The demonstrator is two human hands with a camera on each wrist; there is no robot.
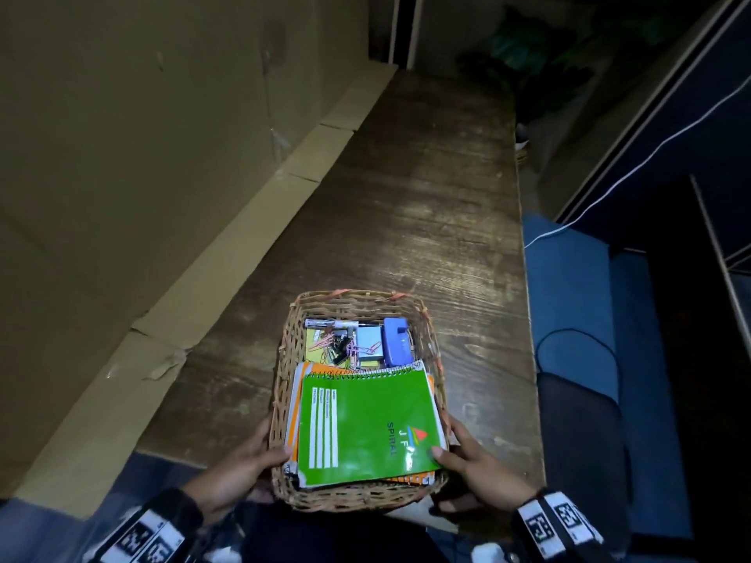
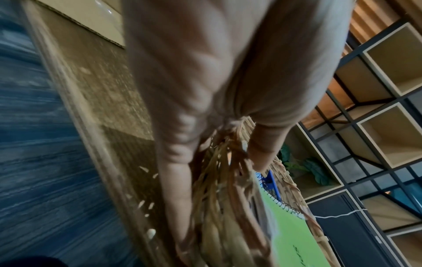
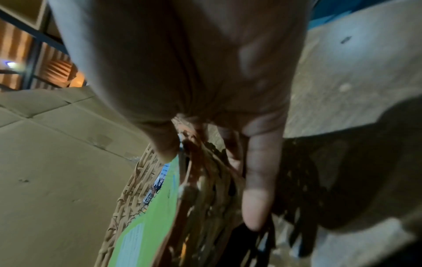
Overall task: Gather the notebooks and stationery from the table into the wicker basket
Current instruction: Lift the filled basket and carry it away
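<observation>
A rectangular woven wicker basket (image 1: 284, 359), pale brown with open lattice sides and a few orange strands in its rim, sits at the near end of a long dark wooden desk (image 1: 426, 205) with a worn, streaky grain. Both hands clamp it. The left hand (image 1: 239, 473) grips the near left corner, thumb hooked over the rim and fingers (image 2: 175, 180) running down the outer weave. The right hand (image 1: 475, 469) grips the near right corner, its thumb pressing on the glossy green spiral-bound notebook (image 1: 365, 428) and its fingers (image 3: 258, 189) curled against the outside of the wicker.

The green notebook lies on top of a stack inside the basket, wire coil along its far edge, above orange-covered spiral notebooks (image 1: 410, 479) whose edges show beneath it. In the far half of the basket lie a blue plastic hole punch (image 1: 396, 343), a slim marker pen (image 1: 329, 323) along the back wall, a tangle of pink paper clips (image 1: 357, 351) and black binder clips (image 1: 339, 351), and a yellow pad (image 1: 315, 343).

Flattened cardboard sheets (image 1: 122, 197) line the wall left of the desk. A blue upholstered seat (image 1: 569, 278) with a white cable (image 1: 650, 156) stands to the right.
</observation>
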